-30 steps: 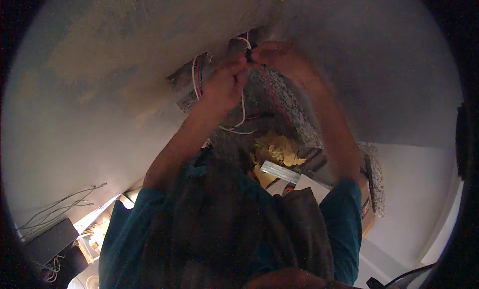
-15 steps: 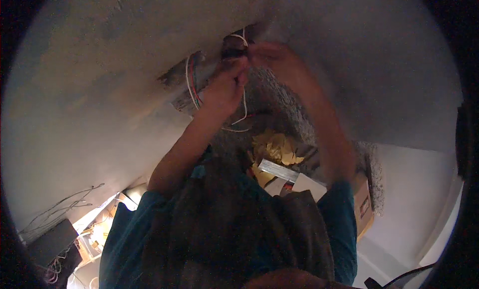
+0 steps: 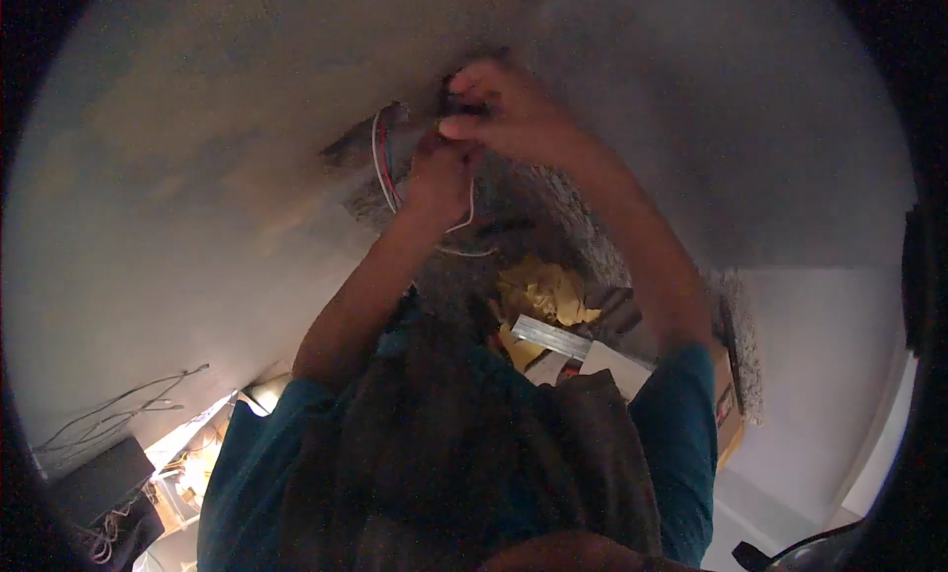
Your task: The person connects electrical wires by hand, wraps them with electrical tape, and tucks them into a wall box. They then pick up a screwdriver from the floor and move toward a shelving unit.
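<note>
Both my arms reach up to a dark recess (image 3: 456,102) in the rough wall. My left hand (image 3: 440,182) is closed just below it, and a white wire (image 3: 471,199) comes out from under its fingers and hangs in a bend. Over the recess curves my right hand (image 3: 518,116), thumb and fingers apart, with nothing visible between them. Its thumb is close to the top of my left hand. To the left, a bundle of white, red and dark wires (image 3: 378,157) runs out of a broken slot in the wall and down behind my left wrist.
Below my arms lie crumpled yellow paper (image 3: 543,290), a pale flat strip (image 3: 551,337) and a white sheet or box (image 3: 612,367). A cardboard box (image 3: 729,414) stands right. At lower left are thin loose wires (image 3: 128,409) and a dark box (image 3: 104,478) with cables.
My right hand has opened from a pinch and shifted left over the recess. My left hand has moved slightly down and left; the white loop at the recess is no longer visible.
</note>
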`<state>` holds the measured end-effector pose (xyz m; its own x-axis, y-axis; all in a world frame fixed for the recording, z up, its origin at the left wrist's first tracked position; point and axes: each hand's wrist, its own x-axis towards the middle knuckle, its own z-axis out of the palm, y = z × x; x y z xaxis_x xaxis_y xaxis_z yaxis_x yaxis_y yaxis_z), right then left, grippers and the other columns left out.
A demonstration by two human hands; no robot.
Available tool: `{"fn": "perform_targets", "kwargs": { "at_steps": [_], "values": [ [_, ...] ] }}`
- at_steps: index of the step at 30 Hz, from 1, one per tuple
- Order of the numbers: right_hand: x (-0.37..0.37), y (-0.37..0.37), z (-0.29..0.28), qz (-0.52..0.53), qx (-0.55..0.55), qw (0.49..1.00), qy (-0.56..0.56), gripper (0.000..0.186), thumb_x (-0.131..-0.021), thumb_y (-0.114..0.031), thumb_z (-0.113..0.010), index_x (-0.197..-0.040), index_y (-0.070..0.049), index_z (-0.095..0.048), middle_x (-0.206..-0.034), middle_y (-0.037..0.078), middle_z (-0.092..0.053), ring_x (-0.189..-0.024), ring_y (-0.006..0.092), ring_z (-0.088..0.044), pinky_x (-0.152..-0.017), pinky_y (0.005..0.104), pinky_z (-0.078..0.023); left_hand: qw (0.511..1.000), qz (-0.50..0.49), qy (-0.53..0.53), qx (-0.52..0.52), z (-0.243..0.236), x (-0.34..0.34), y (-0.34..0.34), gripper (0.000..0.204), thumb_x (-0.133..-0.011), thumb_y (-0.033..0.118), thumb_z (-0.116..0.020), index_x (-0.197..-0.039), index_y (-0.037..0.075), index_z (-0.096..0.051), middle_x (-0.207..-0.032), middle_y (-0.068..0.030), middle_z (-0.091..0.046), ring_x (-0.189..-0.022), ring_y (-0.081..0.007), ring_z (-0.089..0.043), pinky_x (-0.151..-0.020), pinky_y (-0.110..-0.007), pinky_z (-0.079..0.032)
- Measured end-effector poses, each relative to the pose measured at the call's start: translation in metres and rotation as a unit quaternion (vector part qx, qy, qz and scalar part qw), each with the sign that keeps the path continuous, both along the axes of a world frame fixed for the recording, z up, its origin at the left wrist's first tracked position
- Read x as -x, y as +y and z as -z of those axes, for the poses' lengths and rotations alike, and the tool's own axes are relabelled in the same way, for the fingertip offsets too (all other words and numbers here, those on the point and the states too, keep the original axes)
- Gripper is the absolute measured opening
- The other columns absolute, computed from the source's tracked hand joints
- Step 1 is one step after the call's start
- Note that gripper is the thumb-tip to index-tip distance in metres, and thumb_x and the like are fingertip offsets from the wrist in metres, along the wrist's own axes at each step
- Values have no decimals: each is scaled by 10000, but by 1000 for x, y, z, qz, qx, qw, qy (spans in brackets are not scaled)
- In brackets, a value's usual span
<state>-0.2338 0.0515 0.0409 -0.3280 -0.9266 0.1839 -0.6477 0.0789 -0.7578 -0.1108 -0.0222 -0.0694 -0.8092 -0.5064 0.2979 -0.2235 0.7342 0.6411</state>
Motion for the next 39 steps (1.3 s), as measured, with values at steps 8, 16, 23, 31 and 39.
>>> {"fn": "perform_targets", "kwargs": {
  "at_steps": [8,16,23,31,39],
  "values": [
    [4,8,-24,127,-60,989,55,468,-799,-479,-728,-870,-18,-700,-850,116,-693,-737,198,-655,-687,334,-505,818,90,299,-483,0,8,7,234,-895,49,-596,-1126,19,-579,-1063,-58,-602,-966,-165,-574,-828,-293,-465],
    [38,22,6,27,-58,997,-33,162,-846,-196,-718,-886,-40,-703,-783,9,-676,-767,82,-604,-708,276,-498,697,32,217,-683,-24,4,-10,239,-878,67,-610,-1111,14,-605,-934,-11,-587,-746,-94,-485,-642,-214,-391],
    [33,22,24,49,-44,990,-125,141,-834,-176,-727,-896,-51,-705,-809,10,-686,-781,84,-620,-754,266,-500,596,10,238,-767,-26,-1,-13,183,-877,36,-600,-1060,33,-605,-894,-17,-590,-775,-92,-535,-662,-202,-437],
    [58,-1,42,-54,-128,990,-13,201,-834,-120,-697,-1029,-71,-686,-896,39,-711,-833,125,-645,-770,287,-503,543,44,269,-794,-16,4,2,151,-897,32,-597,-1047,47,-593,-927,-40,-615,-813,-114,-581,-674,-200,-469],
    [52,11,58,-37,-39,970,-238,281,-851,-102,-669,-1126,-45,-668,-988,57,-703,-903,127,-639,-826,300,-504,513,1,266,-816,-16,7,10,134,-898,28,-601,-1029,56,-589,-917,-51,-635,-819,-111,-601,-638,-198,-470]
  ]
}}
